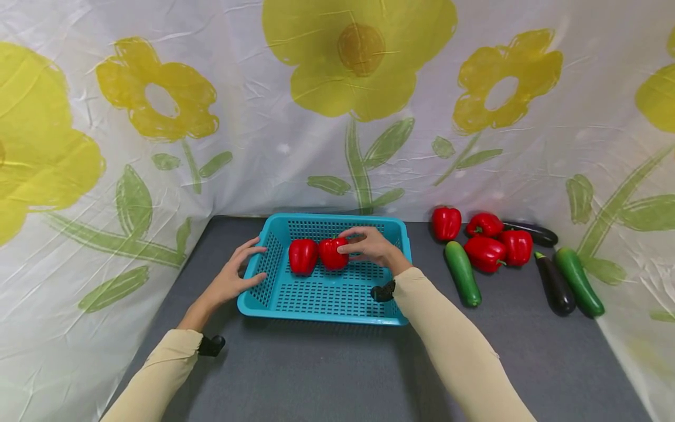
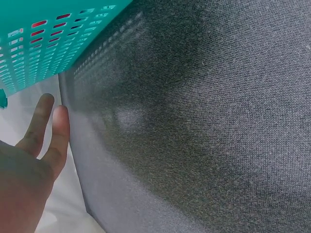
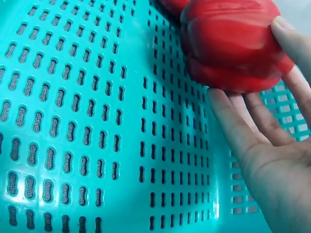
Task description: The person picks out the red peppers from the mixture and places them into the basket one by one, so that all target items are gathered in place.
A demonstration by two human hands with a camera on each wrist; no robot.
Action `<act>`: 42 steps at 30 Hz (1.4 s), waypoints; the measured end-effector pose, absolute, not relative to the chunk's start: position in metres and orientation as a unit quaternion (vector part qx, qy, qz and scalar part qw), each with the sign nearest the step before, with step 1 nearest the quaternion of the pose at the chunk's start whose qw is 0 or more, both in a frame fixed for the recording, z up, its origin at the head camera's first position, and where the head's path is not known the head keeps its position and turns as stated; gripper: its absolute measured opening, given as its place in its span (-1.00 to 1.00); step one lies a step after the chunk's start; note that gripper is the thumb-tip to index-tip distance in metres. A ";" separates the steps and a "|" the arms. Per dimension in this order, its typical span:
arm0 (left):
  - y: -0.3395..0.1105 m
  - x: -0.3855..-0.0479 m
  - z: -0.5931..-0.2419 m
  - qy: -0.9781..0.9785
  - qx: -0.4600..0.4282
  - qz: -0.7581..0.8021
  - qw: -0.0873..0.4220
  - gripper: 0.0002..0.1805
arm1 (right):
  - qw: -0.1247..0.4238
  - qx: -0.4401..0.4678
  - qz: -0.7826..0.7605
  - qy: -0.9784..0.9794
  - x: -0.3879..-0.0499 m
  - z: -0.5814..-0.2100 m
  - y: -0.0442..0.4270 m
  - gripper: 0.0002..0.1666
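A blue plastic basket (image 1: 321, 320) with slotted walls stands on the dark table. Two red bell peppers are inside it, side by side: a left one (image 1: 303, 257) and a right one (image 1: 331, 255). My right hand (image 1: 371, 246) reaches over the basket and holds the right bell pepper (image 3: 233, 43) between thumb and fingers. At the basket's left side is my left hand (image 1: 237, 272), its fingers spread and holding nothing. The left wrist view shows fingers (image 2: 59, 133) close to the slotted wall; whether any touch the rim, I cannot tell.
Right of the basket lie several more red bell peppers (image 1: 485, 253), a green cucumber (image 1: 463, 274) and an eggplant (image 1: 532, 232). Farther right, another eggplant (image 1: 555, 284) lies beside a second cucumber (image 1: 579, 281). A flower-printed curtain (image 1: 248, 117) hangs behind the table (image 1: 316, 375).
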State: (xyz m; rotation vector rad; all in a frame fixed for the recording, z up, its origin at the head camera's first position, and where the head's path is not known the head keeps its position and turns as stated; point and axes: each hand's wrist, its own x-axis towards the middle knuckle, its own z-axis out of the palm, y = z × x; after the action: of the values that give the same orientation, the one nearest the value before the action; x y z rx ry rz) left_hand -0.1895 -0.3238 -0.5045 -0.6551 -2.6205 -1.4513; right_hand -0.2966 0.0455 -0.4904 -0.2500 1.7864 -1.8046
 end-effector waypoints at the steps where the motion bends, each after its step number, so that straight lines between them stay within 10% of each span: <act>1: -0.324 -0.190 -0.504 -0.855 -0.214 -0.472 0.039 -0.37 | 0.292 -0.094 -0.676 0.670 -0.297 -0.490 0.045 -0.48; 42: -0.321 -0.188 -0.501 -0.857 -0.204 -0.472 0.030 -0.39 | 0.304 -0.044 -0.678 0.668 -0.291 -0.492 0.039 -0.37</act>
State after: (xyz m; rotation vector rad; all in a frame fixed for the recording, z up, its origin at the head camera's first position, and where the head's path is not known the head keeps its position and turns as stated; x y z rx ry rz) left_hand -0.1877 -0.3215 -0.5006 -0.6276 -2.6436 -1.4556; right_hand -0.2909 0.0386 -0.4916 -0.1160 1.7700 -1.7948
